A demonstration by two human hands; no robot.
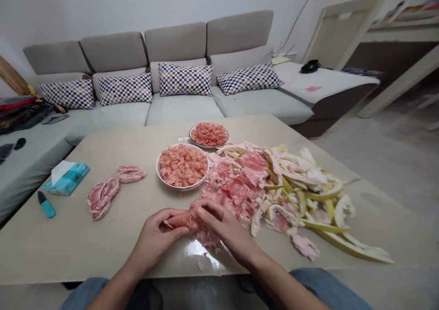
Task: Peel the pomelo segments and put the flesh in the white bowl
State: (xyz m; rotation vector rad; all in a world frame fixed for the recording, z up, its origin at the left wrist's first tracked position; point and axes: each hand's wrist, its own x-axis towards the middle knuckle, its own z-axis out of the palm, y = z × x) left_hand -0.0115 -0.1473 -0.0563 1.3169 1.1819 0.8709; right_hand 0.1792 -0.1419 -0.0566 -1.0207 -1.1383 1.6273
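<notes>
Between my two hands, just above the table's front part, is a pink pomelo segment (pixel 180 220). My left hand (pixel 161 234) has thumb and fingers closed round its left end. My right hand (pixel 219 223) pinches its right end, where pale pink membrane shows; the fingertips partly hide it. Beyond my hands stands a white bowl (pixel 183 186) heaped with pink pomelo flesh (pixel 183 164). A plate (pixel 209 146) with more flesh sits behind it. Unpeeled pomelo segments (pixel 103 198) lie to the left. Right of my hands spreads a pile of pink membranes (pixel 236 186).
Green-yellow pomelo rinds (pixel 329 209) cover the table's right side, some reaching the front edge. On the left lie a blue tissue pack (pixel 70 179) and a small teal-handled knife (pixel 47 205). A grey sofa (pixel 185 109) with checkered cushions runs behind the table (pixel 130 237).
</notes>
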